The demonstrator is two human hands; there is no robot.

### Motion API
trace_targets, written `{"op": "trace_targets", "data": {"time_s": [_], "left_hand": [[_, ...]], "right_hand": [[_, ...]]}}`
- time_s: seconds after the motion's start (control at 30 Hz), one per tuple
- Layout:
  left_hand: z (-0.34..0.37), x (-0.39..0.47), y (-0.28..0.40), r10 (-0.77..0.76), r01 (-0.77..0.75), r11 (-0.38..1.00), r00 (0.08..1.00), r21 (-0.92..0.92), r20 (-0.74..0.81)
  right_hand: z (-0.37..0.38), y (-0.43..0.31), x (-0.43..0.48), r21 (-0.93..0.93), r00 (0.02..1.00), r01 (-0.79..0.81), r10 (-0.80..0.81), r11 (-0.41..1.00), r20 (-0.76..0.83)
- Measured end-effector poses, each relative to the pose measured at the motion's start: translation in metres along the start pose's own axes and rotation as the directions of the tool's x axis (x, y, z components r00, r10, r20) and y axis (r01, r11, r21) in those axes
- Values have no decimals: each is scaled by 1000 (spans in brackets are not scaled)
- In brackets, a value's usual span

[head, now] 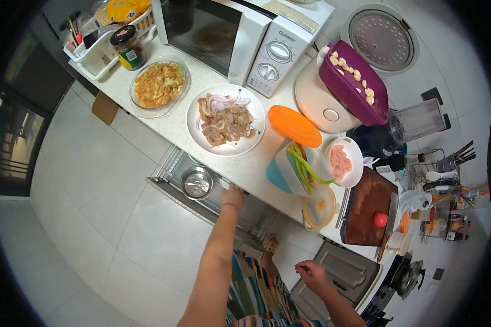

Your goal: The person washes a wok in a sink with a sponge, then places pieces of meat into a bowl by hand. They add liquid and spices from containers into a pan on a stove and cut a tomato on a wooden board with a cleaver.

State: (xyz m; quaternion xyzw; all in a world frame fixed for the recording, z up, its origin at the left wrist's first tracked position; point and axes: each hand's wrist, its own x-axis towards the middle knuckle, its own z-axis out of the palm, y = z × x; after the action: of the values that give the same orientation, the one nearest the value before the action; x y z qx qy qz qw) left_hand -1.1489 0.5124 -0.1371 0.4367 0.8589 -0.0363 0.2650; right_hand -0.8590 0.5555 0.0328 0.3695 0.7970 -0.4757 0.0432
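Observation:
My left hand (232,197) reaches down into a pulled-out wire drawer (167,165) below the counter. Its fingertips are partly hidden under the counter edge, near a small white item, and I cannot tell whether they grip it. Beside this hand in the drawer sits a shiny stainless steel bowl (197,183). My right hand (312,274) hangs in front of a grey cabinet door (343,267), fingers curled together with nothing visible in them. Above the drawer, a white plate (251,141) holds sliced meat (226,124) and sliced shallot or onion (221,102).
Along the counter stand a glass dish of cooked food (159,85), a microwave (266,53), and a rice cooker (317,96) bearing a purple basin (354,90) with garlic cloves. Further right are green peppers (300,165), a bowl of raw meat (345,161), and a cutting board (364,204) with a tomato (380,220).

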Motion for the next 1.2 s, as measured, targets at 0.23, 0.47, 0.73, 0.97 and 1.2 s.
{"op": "trace_targets", "data": {"time_s": [0.23,0.47,0.73,0.97,1.2], "left_hand": [[36,-38,-16,-66,58,992,995,-109,-71],[48,-145,-41,-267,-13,547,945,-837,-190],[31,-209,-32,-644,362,113,736,-925,210],[62,-243,-30,-806,331,220,592,-918,20],[83,-250,-29,-852,348,166,522,-922,43]], "right_hand": [[1,-26,26,-102,994,63,-54,993,91],[32,-23,78,-183,958,88,-33,979,284],[75,34,158,325,878,-478,439,816,189],[82,59,182,282,684,-636,694,719,-225],[59,93,192,672,406,-681,914,291,15]]}}
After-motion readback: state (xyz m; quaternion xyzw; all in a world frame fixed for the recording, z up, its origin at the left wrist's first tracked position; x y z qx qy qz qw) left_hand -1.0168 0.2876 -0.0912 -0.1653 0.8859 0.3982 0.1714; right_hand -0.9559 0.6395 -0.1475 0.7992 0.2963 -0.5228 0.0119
